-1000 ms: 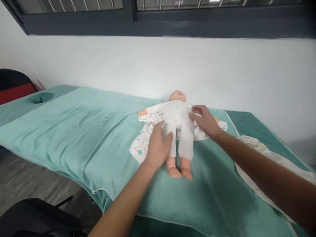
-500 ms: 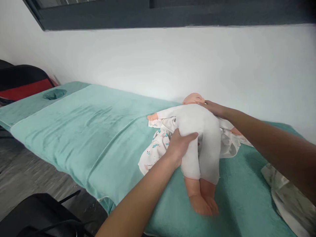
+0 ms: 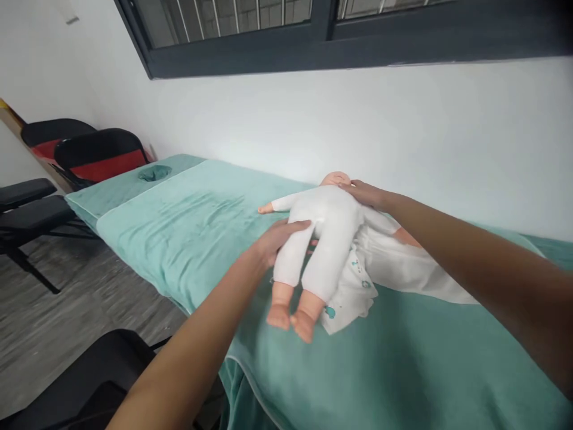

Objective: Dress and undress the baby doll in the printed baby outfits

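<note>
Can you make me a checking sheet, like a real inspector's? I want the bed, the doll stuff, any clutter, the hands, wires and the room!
Surface: green bed cover, wrinkled in places.
Doll things: doll with white body and bare feet toward the camera; printed white cloth partly hidden by its leg.
Clutter: plain white cloth beside the doll, partly behind the right forearm.
Hands: left hand on the doll's leg; right hand by its head and shoulder. Grip strength: can't tell.
Cables: nothing seen.
Surroundings: white wall, dark-framed window, black-and-red chairs.
</note>
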